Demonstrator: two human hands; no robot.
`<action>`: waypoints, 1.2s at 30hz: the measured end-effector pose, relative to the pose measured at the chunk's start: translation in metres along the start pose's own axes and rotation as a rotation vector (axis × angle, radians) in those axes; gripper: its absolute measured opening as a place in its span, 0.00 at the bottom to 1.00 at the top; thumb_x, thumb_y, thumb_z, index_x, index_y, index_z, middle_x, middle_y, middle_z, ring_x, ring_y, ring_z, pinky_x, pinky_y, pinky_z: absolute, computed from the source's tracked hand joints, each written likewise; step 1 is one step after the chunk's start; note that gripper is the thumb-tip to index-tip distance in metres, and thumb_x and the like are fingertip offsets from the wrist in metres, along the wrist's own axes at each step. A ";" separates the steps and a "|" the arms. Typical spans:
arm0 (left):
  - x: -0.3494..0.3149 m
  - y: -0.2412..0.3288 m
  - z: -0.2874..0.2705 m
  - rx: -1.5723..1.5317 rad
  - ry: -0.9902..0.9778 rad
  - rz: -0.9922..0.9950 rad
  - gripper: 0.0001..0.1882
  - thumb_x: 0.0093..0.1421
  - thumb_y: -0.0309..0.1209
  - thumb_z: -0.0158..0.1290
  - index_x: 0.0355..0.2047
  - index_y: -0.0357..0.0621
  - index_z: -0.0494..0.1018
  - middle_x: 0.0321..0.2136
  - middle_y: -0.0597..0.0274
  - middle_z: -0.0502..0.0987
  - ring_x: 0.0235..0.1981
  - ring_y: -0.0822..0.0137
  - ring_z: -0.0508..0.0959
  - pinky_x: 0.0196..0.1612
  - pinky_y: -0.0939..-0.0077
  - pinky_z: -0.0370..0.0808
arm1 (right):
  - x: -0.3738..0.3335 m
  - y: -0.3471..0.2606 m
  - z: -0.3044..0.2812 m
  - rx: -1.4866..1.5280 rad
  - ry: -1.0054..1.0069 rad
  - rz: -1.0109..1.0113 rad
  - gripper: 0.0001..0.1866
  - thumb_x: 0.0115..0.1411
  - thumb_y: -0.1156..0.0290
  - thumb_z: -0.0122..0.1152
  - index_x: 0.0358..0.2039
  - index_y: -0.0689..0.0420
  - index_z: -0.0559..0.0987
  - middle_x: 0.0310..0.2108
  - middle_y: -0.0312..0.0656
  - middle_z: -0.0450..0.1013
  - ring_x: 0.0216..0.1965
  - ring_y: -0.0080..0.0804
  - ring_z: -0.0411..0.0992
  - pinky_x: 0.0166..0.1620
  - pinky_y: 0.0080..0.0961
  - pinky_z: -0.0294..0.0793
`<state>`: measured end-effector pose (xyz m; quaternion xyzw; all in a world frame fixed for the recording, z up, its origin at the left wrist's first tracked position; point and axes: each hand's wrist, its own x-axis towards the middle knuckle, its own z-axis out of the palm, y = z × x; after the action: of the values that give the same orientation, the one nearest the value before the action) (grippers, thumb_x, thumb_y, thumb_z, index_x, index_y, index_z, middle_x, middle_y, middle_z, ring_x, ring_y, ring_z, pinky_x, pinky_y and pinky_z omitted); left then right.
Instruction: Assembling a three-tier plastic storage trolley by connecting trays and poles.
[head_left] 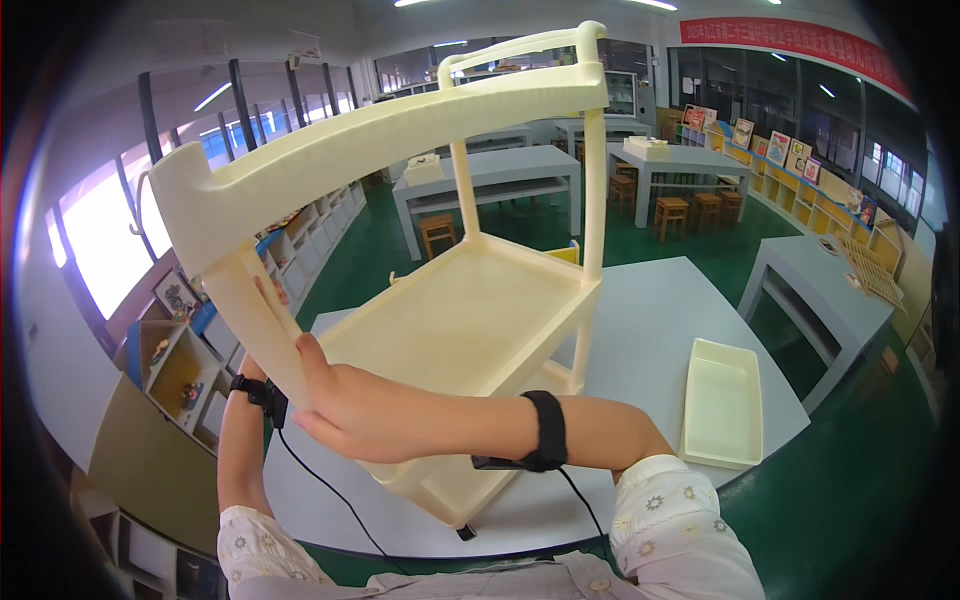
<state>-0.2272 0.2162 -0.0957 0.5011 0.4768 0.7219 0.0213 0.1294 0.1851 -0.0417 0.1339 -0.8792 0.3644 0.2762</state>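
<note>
A cream plastic trolley cart (pixel 470 300) stands tilted on the pale table (pixel 650 310), its tray shelves joined by corner posts. A black caster (pixel 466 532) shows under its lowest part. My right hand (pixel 350 405) reaches across to the left and is closed round the near-left post (pixel 262 335), thumb on the inner side. Behind that same post is my left hand (pixel 276 292), mostly hidden; a little of its fingers shows against the post, closed on it. Both wrists wear black bands with cables.
A shallow cream tray (pixel 722 405) lies on the table at the right. Beyond are grey tables (pixel 490 180) with wooden stools (pixel 672 215). Shelving (pixel 165 375) with small items runs along the left, and a side table (pixel 820 290) stands at right.
</note>
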 end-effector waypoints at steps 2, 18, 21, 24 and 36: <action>0.006 0.001 0.018 -0.035 -0.035 -0.051 0.21 0.61 0.43 0.37 0.47 0.40 0.61 0.34 0.60 0.70 0.28 0.74 0.70 0.36 0.83 0.68 | 0.010 0.005 0.001 -0.073 0.001 0.086 0.32 0.56 0.68 0.47 0.48 0.78 0.43 0.21 0.62 0.65 0.24 0.54 0.68 0.27 0.36 0.67; 0.010 0.279 0.075 0.477 -0.323 0.622 0.23 0.60 0.43 0.32 0.46 0.42 0.66 0.42 0.55 0.71 0.45 0.68 0.70 0.46 0.72 0.68 | 0.095 0.029 0.001 0.647 0.212 -0.122 0.17 0.58 0.61 0.46 0.38 0.61 0.60 0.18 0.38 0.65 0.20 0.25 0.68 0.25 0.22 0.68; -0.006 0.286 0.096 0.186 -0.218 0.342 0.14 0.60 0.37 0.42 0.40 0.42 0.69 0.29 0.66 0.73 0.29 0.75 0.72 0.31 0.85 0.71 | 0.101 0.028 -0.001 0.669 0.266 -0.132 0.17 0.59 0.59 0.45 0.38 0.60 0.60 0.17 0.36 0.64 0.15 0.21 0.65 0.20 0.18 0.66; 0.005 0.269 0.078 0.377 -0.203 0.505 0.21 0.59 0.42 0.35 0.41 0.40 0.69 0.39 0.56 0.73 0.41 0.69 0.73 0.42 0.76 0.70 | 0.105 0.024 0.005 0.615 0.277 -0.162 0.17 0.59 0.57 0.44 0.37 0.59 0.60 0.15 0.36 0.62 0.12 0.21 0.62 0.17 0.17 0.63; 0.003 0.241 0.087 0.309 -0.004 0.641 0.13 0.52 0.34 0.50 0.36 0.41 0.70 0.31 0.63 0.73 0.31 0.75 0.72 0.34 0.82 0.69 | 0.078 0.028 -0.022 0.170 0.235 -0.028 0.20 0.56 0.62 0.50 0.40 0.66 0.62 0.26 0.52 0.67 0.28 0.37 0.69 0.34 0.30 0.68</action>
<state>-0.0565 0.1450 0.0813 0.6239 0.3991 0.6102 -0.2814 0.0620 0.2177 0.0006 0.1256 -0.8047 0.4468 0.3701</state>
